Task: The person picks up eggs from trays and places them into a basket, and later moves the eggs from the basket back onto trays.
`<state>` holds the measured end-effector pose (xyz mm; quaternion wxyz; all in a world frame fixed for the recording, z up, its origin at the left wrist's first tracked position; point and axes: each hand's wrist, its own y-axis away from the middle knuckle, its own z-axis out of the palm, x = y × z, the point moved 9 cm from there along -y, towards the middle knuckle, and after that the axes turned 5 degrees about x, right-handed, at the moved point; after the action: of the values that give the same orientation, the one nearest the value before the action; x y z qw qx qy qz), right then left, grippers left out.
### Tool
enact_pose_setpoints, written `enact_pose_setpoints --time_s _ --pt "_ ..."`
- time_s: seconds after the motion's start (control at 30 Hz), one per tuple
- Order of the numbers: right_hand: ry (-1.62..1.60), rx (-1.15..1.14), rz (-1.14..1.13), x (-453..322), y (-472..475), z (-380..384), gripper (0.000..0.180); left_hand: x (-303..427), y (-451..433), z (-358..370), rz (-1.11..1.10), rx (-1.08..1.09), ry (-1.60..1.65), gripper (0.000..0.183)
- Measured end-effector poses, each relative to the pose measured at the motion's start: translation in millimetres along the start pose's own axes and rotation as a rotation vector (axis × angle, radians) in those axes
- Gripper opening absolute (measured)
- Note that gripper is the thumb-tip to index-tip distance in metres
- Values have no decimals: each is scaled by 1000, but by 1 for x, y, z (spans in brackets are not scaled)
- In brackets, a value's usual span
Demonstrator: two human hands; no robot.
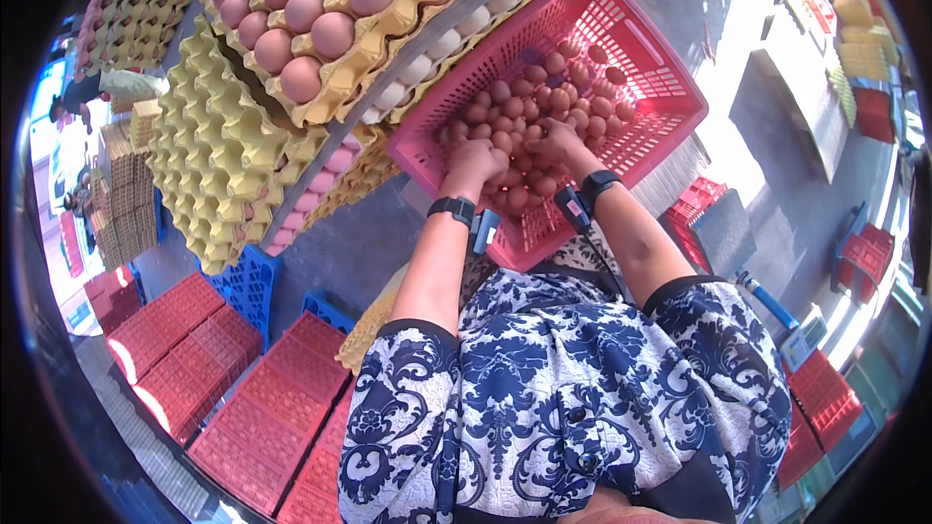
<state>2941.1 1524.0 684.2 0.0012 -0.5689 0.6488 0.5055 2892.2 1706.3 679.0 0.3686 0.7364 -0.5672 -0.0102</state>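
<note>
A pink perforated plastic basket stands tilted in front of me, with many brown eggs heaped inside it. My left hand is down in the heap on its near left side, fingers curled around eggs. Close by on the right, my right hand also reaches in, its fingertips curled on an egg. Other eggs partly hide the fingers of both hands, so how many each holds cannot be made out. Each wrist carries a black band with a small device.
Left of the basket, yellow egg trays full of brown eggs rest on a grey board, beside stacked empty trays. White and pink eggs show below the board. Red crates and a blue crate stand lower left. A person is far left.
</note>
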Motion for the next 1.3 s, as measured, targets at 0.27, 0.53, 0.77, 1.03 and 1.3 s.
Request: enact_pose_setpoints --time_s 0.27,0.53,0.77,1.03,1.3 --pt "336 -4 -757 -149 15 -92 25 -4 92 -174 195 411 483 38" --pt "563 658 -1662 -398 118 -199 43 16 133 -381 371 1084 100 38" --pt "281 457 -1300 -351 123 -164 39 1 160 -351 378 1181 134 46" --pt "240 -67 -641 -156 -14 7 25 -2 184 -126 236 615 476 25" --pt "544 41 -408 -75 -101 102 38 26 172 -39 196 337 122 54"
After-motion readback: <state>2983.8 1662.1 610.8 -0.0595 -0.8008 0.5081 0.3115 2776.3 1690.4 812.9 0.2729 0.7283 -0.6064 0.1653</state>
